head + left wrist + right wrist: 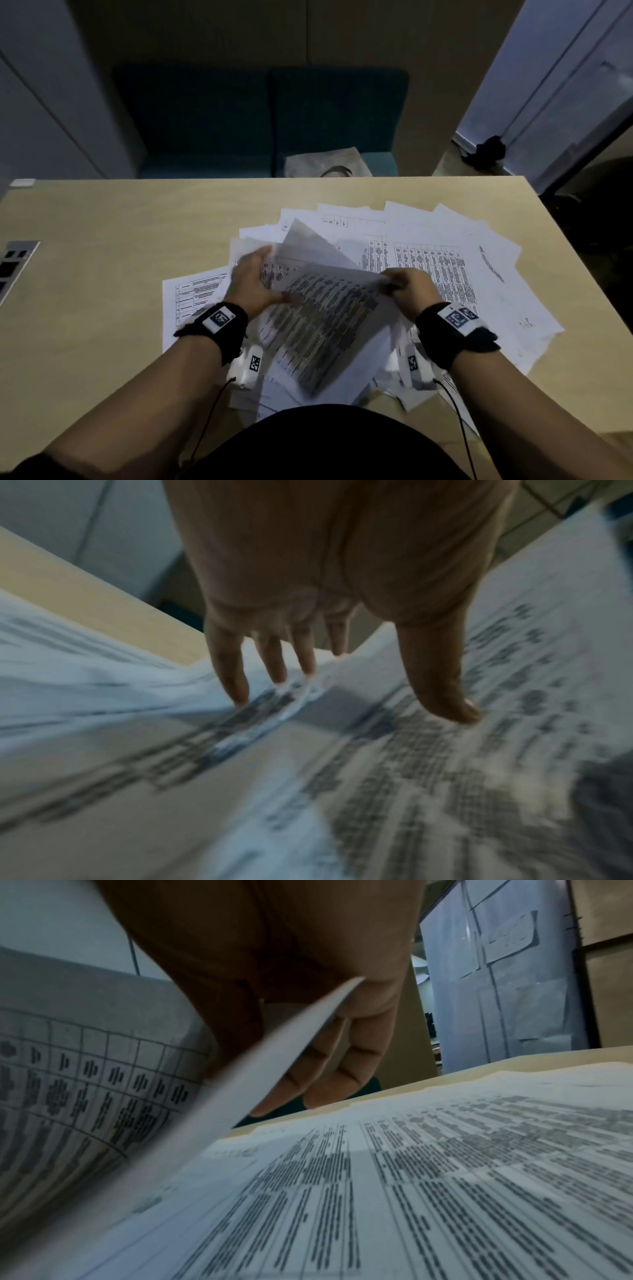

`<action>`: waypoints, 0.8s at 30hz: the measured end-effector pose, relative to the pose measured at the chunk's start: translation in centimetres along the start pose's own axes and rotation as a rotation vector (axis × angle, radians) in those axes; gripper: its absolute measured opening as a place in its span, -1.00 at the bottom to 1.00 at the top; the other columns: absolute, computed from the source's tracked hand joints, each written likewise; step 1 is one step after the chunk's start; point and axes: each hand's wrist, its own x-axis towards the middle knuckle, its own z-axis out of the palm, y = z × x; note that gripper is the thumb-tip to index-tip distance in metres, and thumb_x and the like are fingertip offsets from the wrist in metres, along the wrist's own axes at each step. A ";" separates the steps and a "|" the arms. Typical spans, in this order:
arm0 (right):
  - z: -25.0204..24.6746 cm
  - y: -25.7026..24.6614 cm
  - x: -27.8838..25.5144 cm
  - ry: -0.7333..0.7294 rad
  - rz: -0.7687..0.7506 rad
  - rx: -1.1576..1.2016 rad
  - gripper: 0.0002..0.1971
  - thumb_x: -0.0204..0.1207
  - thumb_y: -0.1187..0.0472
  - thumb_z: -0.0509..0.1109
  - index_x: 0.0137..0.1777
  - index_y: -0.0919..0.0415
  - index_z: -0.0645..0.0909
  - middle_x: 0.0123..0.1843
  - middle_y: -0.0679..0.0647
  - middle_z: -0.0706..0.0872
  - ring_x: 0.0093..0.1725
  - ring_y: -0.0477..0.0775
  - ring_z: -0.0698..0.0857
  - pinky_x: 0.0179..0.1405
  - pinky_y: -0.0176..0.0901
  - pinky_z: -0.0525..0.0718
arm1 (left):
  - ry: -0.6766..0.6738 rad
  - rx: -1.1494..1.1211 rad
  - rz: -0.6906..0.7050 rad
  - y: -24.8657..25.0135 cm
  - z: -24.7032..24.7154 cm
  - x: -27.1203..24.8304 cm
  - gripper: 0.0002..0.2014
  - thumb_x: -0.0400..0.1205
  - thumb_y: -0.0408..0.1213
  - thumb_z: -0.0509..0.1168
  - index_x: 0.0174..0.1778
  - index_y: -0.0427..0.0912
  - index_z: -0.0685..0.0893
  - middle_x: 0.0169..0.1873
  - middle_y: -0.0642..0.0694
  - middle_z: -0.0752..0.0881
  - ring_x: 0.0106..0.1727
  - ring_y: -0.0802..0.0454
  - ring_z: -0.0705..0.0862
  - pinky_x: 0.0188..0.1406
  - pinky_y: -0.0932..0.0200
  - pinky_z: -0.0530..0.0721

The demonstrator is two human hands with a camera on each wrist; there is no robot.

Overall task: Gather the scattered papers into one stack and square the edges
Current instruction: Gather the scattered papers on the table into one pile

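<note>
Several printed sheets (445,260) lie fanned across the right half of the beige table (113,240). My left hand (265,277) lies on the pile with straight, spread fingers (236,680), and their tips and the thumb press the paper (342,764). My right hand (394,286) pinches the corner of a lifted sheet (325,322), which is tilted up toward me and blurred. In the right wrist view that sheet's edge (274,1069) runs between thumb and fingers (346,1064), with a curled table-printed page (85,1096) to the left.
A teal bench (260,120) stands behind the table with a pale bag (325,162) on it. A socket panel (13,263) sits at the table's left edge. A glass partition (565,85) rises at the right. Bare tabletop lies left of the papers.
</note>
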 end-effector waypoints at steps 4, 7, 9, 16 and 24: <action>-1.4 1.1 0.2 0.047 -0.004 0.003 -0.53 0.48 0.47 0.33 -0.44 -0.17 0.65 -0.40 -0.21 0.68 -0.26 -0.02 0.67 -0.21 -0.24 0.52 | 0.306 -0.051 -0.165 -3.4 -2.6 0.6 0.46 -0.05 0.53 0.53 0.70 -0.15 0.15 0.64 -0.24 0.35 0.62 -0.27 0.34 0.55 -0.32 0.37; -1.9 1.6 0.4 0.025 0.022 0.098 -0.46 0.51 0.46 0.30 -0.53 -0.18 0.68 -0.56 -0.18 0.68 -0.39 0.01 0.61 -0.42 -0.25 0.49 | 0.240 -0.138 -0.280 -5.2 -3.9 0.5 0.10 0.23 0.30 0.59 0.61 -0.15 0.33 0.50 -0.25 0.53 0.47 -0.24 0.51 0.41 -0.23 0.54; -2.1 1.3 0.6 -0.015 0.004 0.155 -0.59 0.53 0.39 0.38 -0.42 -0.10 0.74 -0.53 -0.19 0.71 -0.40 -0.02 0.63 -0.46 -0.29 0.50 | 0.165 -0.185 -0.244 -5.1 -3.9 0.4 -0.58 0.45 0.02 0.56 0.08 -0.13 0.65 0.02 -0.21 0.74 0.03 -0.16 0.65 -0.12 0.04 0.64; -1.1 -1.1 2.2 -0.097 -0.038 0.173 -0.88 0.44 0.38 0.50 -0.12 0.16 0.76 -0.17 0.12 0.78 -0.14 0.03 0.67 0.11 0.01 0.66 | -0.043 -0.371 -0.056 -3.5 -1.9 -0.2 -0.85 0.71 -0.20 0.31 0.17 0.05 0.65 0.04 0.00 0.82 0.10 0.06 0.77 0.16 0.07 0.69; -0.7 0.6 2.6 0.198 0.097 0.263 -0.84 0.44 0.35 0.49 -0.28 0.09 0.68 -0.35 0.08 0.71 -0.35 0.09 0.65 -0.31 -0.21 0.59 | 0.019 -0.488 -0.152 -4.2 -2.1 -0.8 -0.74 0.69 -0.27 0.32 0.30 -0.06 0.62 0.10 -0.04 0.78 0.15 -0.05 0.73 0.28 -0.10 0.62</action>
